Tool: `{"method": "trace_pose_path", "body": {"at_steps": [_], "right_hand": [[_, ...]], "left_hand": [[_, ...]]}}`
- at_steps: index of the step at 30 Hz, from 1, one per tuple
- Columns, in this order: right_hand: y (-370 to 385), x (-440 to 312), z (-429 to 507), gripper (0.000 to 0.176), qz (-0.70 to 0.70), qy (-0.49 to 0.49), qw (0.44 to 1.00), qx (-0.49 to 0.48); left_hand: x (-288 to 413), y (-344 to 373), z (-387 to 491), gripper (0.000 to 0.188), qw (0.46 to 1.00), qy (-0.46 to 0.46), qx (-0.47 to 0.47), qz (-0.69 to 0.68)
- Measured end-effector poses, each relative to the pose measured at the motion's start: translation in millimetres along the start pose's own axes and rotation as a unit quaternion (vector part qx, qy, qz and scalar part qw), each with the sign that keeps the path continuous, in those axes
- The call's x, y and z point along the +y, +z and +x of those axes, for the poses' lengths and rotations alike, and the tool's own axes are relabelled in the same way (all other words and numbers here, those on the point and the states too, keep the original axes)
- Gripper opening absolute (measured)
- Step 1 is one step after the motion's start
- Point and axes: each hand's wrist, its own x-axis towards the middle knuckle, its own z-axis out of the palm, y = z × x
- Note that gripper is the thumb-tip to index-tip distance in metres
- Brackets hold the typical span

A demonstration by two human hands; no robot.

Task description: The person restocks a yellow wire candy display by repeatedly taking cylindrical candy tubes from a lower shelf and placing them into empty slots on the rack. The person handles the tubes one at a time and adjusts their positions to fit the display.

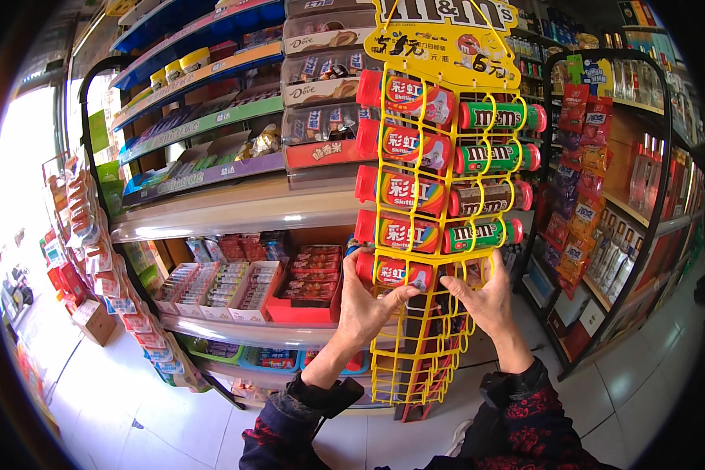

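Observation:
A yellow hanging rack (420, 346) of looped plastic grid hangs in front of me from a yellow M&M's sign (446, 50). My left hand (364, 305) holds a red Skittles tube (395, 271) at the left face, its thumb across the lower side and its fingers around the capped end. More Skittles tubes (414, 191) lie sideways in the loops above. At the right face, my right hand (482, 294) grips the rack around a loop, thumb in front; its fingertips are partly hidden. Green M&M's tubes (493, 158) and a brown M&M's tube (487, 198) sit above that hand.
A candy shelf unit (229, 226) stands behind and left, with open cartons (255, 294) on a lower tier. Hanging snack packets (587, 223) and a bottle rack (623, 205) stand right. Packet strips (123, 305) hang left above the tiled floor (170, 423).

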Motion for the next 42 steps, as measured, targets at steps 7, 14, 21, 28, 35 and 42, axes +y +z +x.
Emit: {"method": "trace_pose_path", "body": {"at_steps": [7,14,21,28,35,42], "right_hand": [[-1,6,0,0.059,-0.026,0.011,0.999,0.015],[5,8,3,0.056,-0.007,-0.003,1.0,0.01],[-4,0,-3,0.052,0.033,0.012,0.999,0.018],[-15,13,-13,0.052,-0.029,-0.004,1.0,0.012],[-44,28,-45,0.05,-0.114,-0.025,0.992,0.039],[-69,15,-82,0.038,-0.232,0.022,0.964,0.128]], "left_hand": [[-3,11,1,0.065,0.999,0.032,0.037,0.01],[-1,7,1,0.064,0.998,0.026,0.05,-0.005],[-18,9,-32,0.079,0.997,0.011,0.063,-0.03],[-98,-47,-157,0.014,0.96,-0.094,0.206,0.166],[-184,-188,-183,0.025,0.83,-0.102,0.203,0.509],[-219,-254,-145,0.072,0.712,-0.405,-0.082,0.567]]}}
